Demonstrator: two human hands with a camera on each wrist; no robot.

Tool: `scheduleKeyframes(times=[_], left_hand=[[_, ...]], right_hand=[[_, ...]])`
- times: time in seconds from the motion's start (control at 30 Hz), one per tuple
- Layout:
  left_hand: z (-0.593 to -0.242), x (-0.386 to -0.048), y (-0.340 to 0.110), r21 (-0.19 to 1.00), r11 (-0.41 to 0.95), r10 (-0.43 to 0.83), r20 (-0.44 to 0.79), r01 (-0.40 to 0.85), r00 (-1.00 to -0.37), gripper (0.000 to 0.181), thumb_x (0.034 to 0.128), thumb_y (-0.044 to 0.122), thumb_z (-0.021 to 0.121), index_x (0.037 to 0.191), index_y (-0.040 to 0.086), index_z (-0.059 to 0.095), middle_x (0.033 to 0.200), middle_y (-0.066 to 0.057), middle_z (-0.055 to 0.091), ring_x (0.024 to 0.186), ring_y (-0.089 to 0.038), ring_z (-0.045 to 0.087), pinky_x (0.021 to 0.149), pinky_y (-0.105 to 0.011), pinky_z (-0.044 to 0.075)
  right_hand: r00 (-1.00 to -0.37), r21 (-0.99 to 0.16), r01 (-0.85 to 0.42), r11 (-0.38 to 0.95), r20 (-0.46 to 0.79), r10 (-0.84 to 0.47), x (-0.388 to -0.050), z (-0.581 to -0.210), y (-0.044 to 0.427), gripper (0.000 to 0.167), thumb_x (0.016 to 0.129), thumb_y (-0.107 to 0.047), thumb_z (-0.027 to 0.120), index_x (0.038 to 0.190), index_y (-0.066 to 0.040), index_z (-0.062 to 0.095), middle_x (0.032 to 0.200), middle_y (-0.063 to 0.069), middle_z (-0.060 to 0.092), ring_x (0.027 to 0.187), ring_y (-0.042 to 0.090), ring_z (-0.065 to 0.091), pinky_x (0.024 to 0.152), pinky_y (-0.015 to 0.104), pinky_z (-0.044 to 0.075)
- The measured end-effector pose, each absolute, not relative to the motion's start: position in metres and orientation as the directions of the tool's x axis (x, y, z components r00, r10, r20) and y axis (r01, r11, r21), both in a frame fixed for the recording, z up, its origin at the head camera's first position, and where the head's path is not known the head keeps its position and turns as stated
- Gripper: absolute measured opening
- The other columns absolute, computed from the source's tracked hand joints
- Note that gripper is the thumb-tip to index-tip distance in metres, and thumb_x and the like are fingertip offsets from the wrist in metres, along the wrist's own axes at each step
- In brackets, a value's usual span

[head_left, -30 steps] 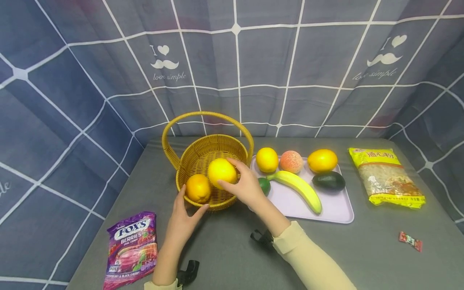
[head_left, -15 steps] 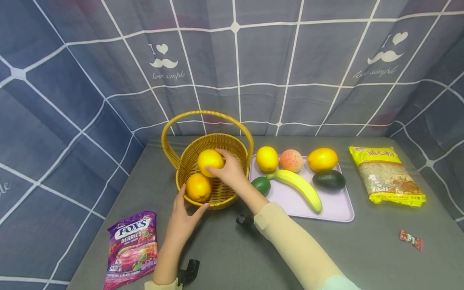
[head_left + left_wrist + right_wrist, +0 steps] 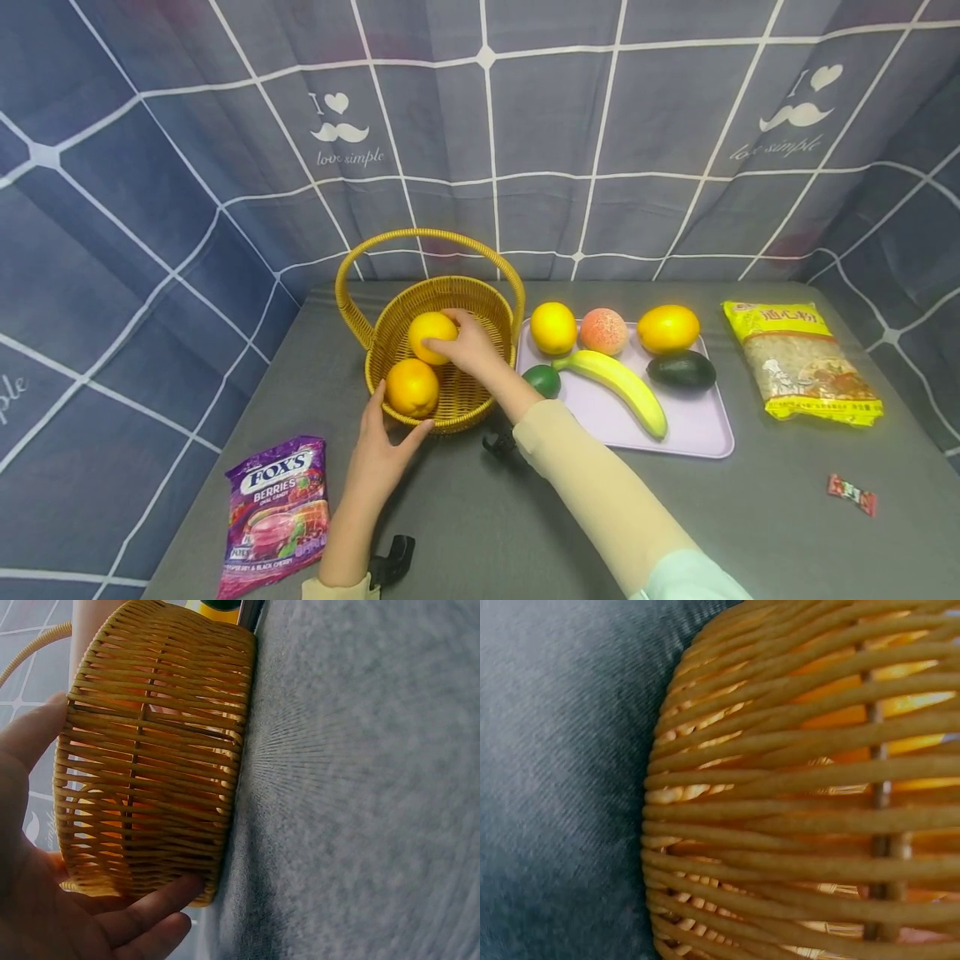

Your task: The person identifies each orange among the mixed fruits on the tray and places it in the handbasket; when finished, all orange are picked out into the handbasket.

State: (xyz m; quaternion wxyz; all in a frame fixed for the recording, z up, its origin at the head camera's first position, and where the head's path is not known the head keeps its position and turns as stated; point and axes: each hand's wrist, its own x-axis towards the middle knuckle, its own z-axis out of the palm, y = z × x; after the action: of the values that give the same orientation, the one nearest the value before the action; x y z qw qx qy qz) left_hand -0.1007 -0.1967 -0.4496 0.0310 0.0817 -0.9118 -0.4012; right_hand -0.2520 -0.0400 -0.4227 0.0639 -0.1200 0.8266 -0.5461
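A yellow wicker basket [image 3: 450, 287] with a tall arched handle stands on the grey table. Inside, at its front left, lies one orange [image 3: 412, 388]. My right hand [image 3: 476, 343] reaches in over the right side of the rim and pinches a second orange [image 3: 431, 337] between thumb and fingers, just behind the first. My left hand [image 3: 381, 454] holds the basket at its front left. In the left wrist view the thumb of that left hand [image 3: 45, 877] is at the rim and its fingers lie along the woven side. Only wickerwork fills the right wrist view, the right hand hidden.
Right of the basket, a pale lilac tray [image 3: 705, 429] carries another orange [image 3: 553, 328], a peach [image 3: 603, 332], a mango-like yellow fruit [image 3: 668, 331], a banana [image 3: 615, 385], an avocado [image 3: 681, 371] and a green fruit [image 3: 543, 381]. Bagged food [image 3: 802, 362], wrapped candy [image 3: 852, 494] and a candy bag [image 3: 276, 512] lie around.
My right hand has moved left and deeper into the basket with its orange, now behind the other one. The left hand has stayed at the rim.
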Motion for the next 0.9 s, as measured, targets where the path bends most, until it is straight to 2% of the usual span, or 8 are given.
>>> scheduleKeyframes(times=[0.63,0.9], left_hand=[[-0.4525,-0.1024,-0.1976,0.724,0.682,-0.170,0.015,-0.106,-0.985,0.104,0.0806,0.066,0.063,0.155,0.016,0.011,0.156,-0.018,0.020,0.124,-0.038,0.047,0.097,-0.063,0.037],[-0.4533,-0.1018,-0.1978,0.725,0.681,-0.167,0.019,-0.101,-0.986,0.103,0.0810,0.066,0.062,0.156,0.017,0.010,0.156,-0.018,0.020,0.124,-0.039,0.046,0.097,-0.063,0.037]], right_hand=[[-0.956,-0.879,-0.134,0.458,-0.007,-0.294,-0.2502,-0.4226,-0.0404,0.071,0.086,-0.036,0.070,0.143,-0.005,0.041,0.137,0.015,0.050,0.118,0.029,0.053,0.095,0.043,0.046],[-0.953,-0.873,-0.145,0.465,-0.003,-0.302,-0.2476,-0.4206,-0.0407,0.070,0.086,-0.038,0.071,0.141,-0.005,0.044,0.137,0.015,0.051,0.118,0.029,0.053,0.094,0.043,0.046]])
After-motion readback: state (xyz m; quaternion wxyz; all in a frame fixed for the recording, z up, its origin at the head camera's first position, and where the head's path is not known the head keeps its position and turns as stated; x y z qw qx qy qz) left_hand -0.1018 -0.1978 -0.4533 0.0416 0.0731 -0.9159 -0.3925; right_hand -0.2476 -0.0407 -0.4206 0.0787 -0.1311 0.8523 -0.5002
